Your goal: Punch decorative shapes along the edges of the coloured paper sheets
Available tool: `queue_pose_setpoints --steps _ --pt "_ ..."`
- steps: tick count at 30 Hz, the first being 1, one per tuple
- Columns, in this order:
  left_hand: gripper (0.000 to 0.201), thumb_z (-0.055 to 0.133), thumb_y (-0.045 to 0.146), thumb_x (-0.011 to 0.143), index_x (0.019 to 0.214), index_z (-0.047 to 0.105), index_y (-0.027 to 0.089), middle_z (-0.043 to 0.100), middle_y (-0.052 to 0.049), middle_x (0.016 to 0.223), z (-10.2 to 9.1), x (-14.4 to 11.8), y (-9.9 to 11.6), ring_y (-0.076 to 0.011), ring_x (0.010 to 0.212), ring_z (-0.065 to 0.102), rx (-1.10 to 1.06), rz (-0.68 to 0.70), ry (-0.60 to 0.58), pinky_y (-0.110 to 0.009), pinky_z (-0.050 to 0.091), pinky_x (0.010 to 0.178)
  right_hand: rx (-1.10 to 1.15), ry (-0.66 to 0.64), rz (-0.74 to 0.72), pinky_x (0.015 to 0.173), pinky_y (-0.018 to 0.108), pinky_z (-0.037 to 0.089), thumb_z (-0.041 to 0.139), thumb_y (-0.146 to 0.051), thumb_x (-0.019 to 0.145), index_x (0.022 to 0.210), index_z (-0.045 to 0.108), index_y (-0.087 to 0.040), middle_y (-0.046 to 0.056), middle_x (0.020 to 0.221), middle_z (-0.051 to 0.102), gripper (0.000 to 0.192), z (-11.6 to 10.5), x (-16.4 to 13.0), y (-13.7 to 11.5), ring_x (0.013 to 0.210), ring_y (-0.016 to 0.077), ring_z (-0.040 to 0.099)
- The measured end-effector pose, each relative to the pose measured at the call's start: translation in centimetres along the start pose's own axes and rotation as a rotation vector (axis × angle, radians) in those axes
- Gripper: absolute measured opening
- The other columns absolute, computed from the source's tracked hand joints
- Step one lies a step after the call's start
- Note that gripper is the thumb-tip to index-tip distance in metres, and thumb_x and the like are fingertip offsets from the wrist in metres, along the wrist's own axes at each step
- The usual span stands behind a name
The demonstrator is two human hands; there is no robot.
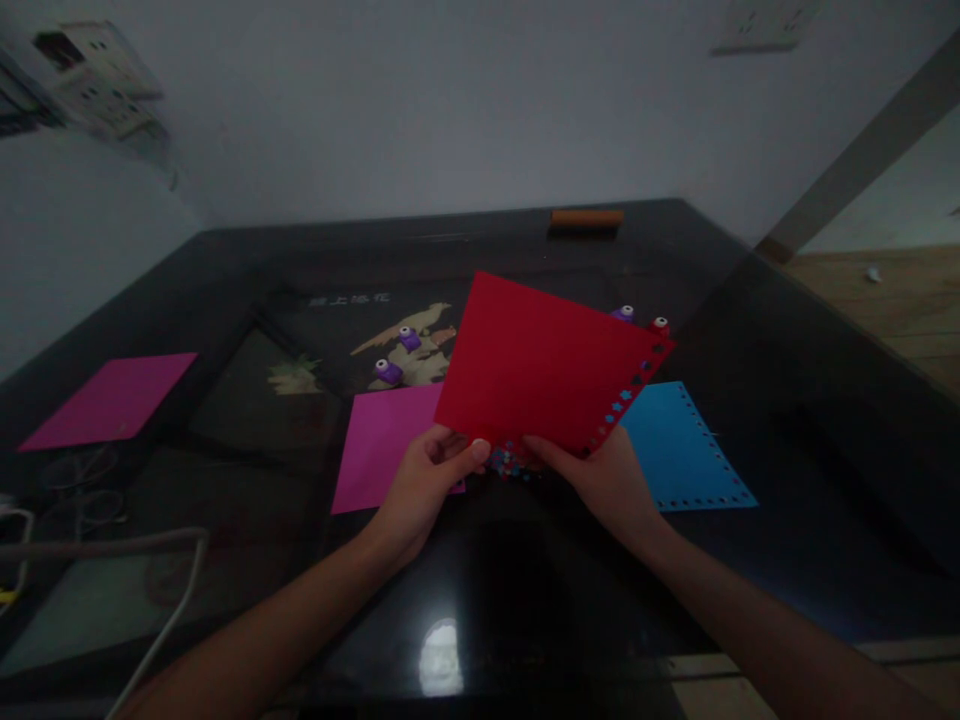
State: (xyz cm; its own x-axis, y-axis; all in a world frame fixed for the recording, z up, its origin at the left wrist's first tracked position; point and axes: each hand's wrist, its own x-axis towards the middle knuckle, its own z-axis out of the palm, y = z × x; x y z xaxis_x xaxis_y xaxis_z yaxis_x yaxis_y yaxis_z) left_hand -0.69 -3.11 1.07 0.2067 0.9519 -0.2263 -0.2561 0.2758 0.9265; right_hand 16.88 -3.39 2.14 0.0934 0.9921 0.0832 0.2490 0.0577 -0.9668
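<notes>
My right hand [611, 480] grips the lower edge of a sheet of red paper [551, 360], thumb on its near face. The sheet is tilted up, with star-like and other small holes along its right edge. Against the sheet's lower left corner, my left hand [427, 480] is closed around what looks like a small red craft punch [480, 446], its thumb at the white button. Between the hands lies a small heap of blue and red cut-out paper bits [510, 461]. A pink sheet [386, 435] lies partly behind my left hand, and a blue sheet [679, 445] with punched edges beside my right.
Purple craft punches [388, 371] stand beyond the pink sheet; another purple one [624, 314] and a red one [660, 326] show behind the red paper. Another pink sheet [112, 400] lies left on the dark glossy table [487, 620]. A brown cylinder [586, 218] rests near the wall.
</notes>
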Motion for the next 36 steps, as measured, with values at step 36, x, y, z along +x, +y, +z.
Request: queue_pose_setpoints --steps 36 --pt "0.026 0.073 0.027 0.071 0.094 0.068 0.017 0.070 -0.005 0.091 0.08 -0.03 0.14 -0.0147 0.079 0.061 0.004 -0.011 0.007 -0.023 0.044 0.068 -0.054 -0.005 -0.014 0.076 0.040 0.056 0.069 -0.030 0.069 0.102 0.064 -0.020 0.008 0.096 0.072 0.035 -0.16 0.06 -0.10 0.091 0.0279 0.067"
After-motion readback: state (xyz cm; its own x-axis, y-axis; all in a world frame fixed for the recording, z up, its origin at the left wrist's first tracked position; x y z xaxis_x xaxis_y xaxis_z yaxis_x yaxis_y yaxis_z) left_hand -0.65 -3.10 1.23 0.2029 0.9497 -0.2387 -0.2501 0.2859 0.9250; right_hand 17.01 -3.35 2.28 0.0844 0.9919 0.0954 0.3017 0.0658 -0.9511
